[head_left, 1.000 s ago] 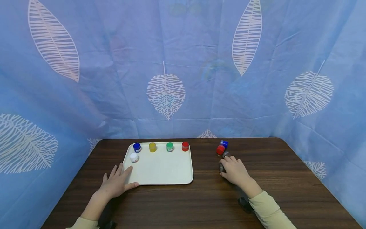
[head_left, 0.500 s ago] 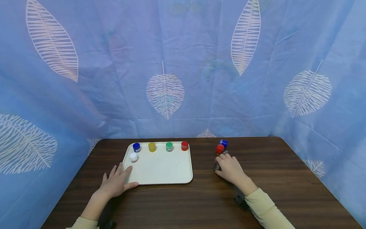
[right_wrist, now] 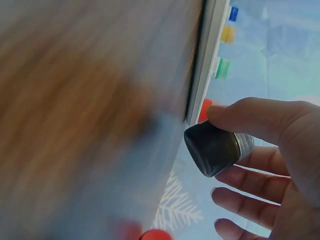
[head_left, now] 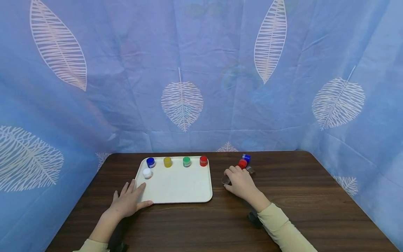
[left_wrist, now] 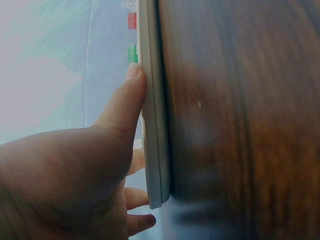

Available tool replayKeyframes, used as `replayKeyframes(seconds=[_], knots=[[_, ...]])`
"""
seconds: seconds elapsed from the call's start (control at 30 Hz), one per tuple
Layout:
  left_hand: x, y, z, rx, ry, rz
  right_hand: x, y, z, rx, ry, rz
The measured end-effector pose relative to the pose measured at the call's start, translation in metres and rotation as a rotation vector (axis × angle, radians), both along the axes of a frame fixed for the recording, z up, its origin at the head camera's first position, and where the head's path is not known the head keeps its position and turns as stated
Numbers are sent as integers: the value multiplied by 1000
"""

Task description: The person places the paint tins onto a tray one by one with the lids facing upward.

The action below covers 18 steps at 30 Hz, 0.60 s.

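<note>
While the head view half hides it, the right wrist view shows a dark jar (right_wrist: 214, 149) pinched by the right hand (head_left: 242, 183), near the tray (head_left: 179, 190); left hand (head_left: 126, 203) spread on its corner.

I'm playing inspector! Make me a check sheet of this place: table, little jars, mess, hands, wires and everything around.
Surface: table, dark, wood-grained; white tray on it.
Jars on tray: blue jar, yellow jar, green jar and red jar along the far edge; white jar nearer, at the left.
Jars off tray: second blue jar, second red jar and dark jar, grouped to its right; held jar, also dark.
Clutter: nothing seen.
Left hand: spread at the tray's near-left corner, thumb touching its edge.
Right hand: grips the held jar, right of the tray.
Cables: nothing seen.
Surroundings: blue cloth with white leaf prints.
</note>
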<state>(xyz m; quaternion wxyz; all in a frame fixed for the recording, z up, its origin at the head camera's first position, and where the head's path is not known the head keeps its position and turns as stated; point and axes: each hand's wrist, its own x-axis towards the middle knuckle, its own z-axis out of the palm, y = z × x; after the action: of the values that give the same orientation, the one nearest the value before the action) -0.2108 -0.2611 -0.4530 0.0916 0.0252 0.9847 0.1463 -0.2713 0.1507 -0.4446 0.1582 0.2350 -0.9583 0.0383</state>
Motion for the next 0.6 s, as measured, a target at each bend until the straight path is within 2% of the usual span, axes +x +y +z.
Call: replayKeyframes(seconds=[0.6], knots=[[-2, 0, -2, -19, -5, 7, -8, -53, 11, -37, -1, 70]])
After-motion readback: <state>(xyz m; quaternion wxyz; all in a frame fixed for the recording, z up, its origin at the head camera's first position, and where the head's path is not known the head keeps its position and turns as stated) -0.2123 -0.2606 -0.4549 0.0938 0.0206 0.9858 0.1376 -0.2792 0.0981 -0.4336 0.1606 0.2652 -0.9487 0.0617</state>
